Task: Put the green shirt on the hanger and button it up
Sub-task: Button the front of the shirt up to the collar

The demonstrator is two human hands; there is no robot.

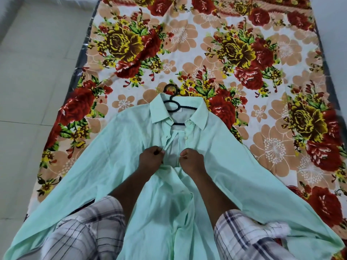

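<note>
1. The left hand (151,158) was curled tight on one front edge of the shirt (234,156), and the right hand (192,159) pinched the other edge. The two edges stood just apart between them, at chest height. Whether a button lay in the right fingers was too small to tell.
2. Below the hands the front was bunched and folded over. A button could easily have gone into the wrong hole there, and the front would have closed crooked.
3. The button (186,137) just above the right hand was undone, and the collar (159,111) gaped. Closing the middle first might have trapped slack higher up.
4. The hanger (173,106) lay inside the collar with its hook out on the sheet (206,53), looking skewed to the left. A tug on the edges toward the person could have slid a shoulder off it.
5. The shirt lay front up on the sheet, collar away from the person and sleeves spread to both sides. Both forearms crossed the lower front, so their weight could have pinned the cloth and resisted any pull.
6. The sheet looked loose, and dragging the shirt might have rucked it.
</note>
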